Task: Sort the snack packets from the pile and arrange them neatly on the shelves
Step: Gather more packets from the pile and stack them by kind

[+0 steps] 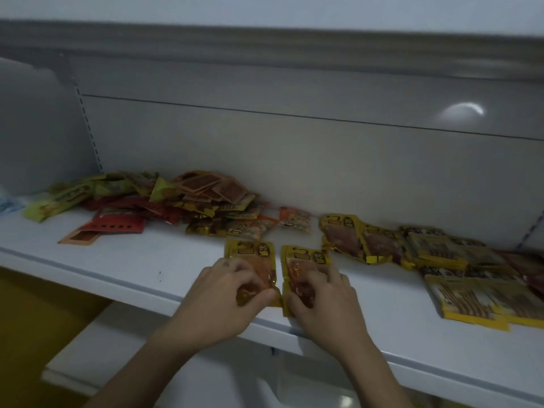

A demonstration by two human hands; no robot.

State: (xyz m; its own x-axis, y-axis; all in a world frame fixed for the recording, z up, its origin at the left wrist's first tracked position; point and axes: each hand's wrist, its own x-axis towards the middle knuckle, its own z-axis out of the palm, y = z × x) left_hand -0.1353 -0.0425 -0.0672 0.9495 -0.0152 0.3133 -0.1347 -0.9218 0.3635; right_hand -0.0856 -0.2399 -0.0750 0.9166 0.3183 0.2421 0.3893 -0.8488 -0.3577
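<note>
Head view, dim and slightly blurred. White shelf (147, 260) with a grey back panel (294, 148).

Left grip (226, 290): fingers curled over the left yellow pkt (250, 250), thumb on its lower right edge, so it's holding that pkt. Right grip (321, 295): fingers curled on the right yellow pkt (303, 257), thumb at its lower left, also holding.

Both pkts lie flat near the shelf's front edge, side by side and nearly touching. Yellow header at the top, reddish-orange contents below. Print is too blurred to read.

Mixed pile (164, 198) of snack pkts sits at the back left against the panel: green, red, orange and gold wrappers, overlapping. Loose at its edges:
- green pkt (50, 207) at far left
- red pkt (117, 225) in front
- flat orange pkt (79, 238) just by the red one
- small orange-white pkt (294, 219) to the right of the pile, apart from it

Right side, sorted groups:
- matching yellow pkts (353, 240) overlapped in a row, behind and right of the right grip
- striped yellow-edged packs (441, 251) stacked beyond them
- more of the same packs (471, 301) nearer the front edge

Lower shelf (103, 348) shows below, between the forearms and to the left.
</note>
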